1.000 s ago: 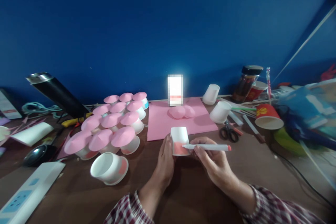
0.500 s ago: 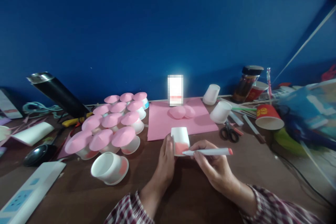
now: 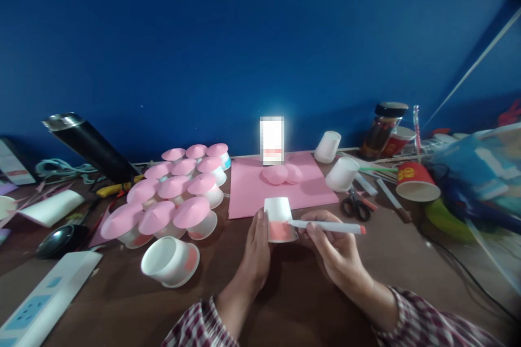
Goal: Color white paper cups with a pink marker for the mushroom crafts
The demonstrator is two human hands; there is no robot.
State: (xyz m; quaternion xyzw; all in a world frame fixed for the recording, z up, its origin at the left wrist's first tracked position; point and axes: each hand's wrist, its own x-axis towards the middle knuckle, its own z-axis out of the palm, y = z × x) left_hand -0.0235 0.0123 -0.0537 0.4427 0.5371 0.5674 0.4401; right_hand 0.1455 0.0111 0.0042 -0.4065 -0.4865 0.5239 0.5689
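A small white paper cup [image 3: 279,216] stands upside down on the brown table, with a pink-coloured band near its rim. My left hand [image 3: 257,252] presses against the cup's left side and steadies it. In my right hand [image 3: 334,246] is a white marker [image 3: 329,225] with an orange end, lying nearly level, its tip touching the cup's right side at the pink band.
Several cups capped with pink paper discs [image 3: 175,200] cluster at the left. A white cup [image 3: 169,261] lies on its side in front of them. Behind are pink paper [image 3: 252,190], scissors [image 3: 355,205], two more white cups [image 3: 342,173], a red cup [image 3: 415,181] and a jar [image 3: 382,130].
The marker's tip dropped towards the cup's rim, then rose to the top of the pink band. My left hand stayed on the cup.
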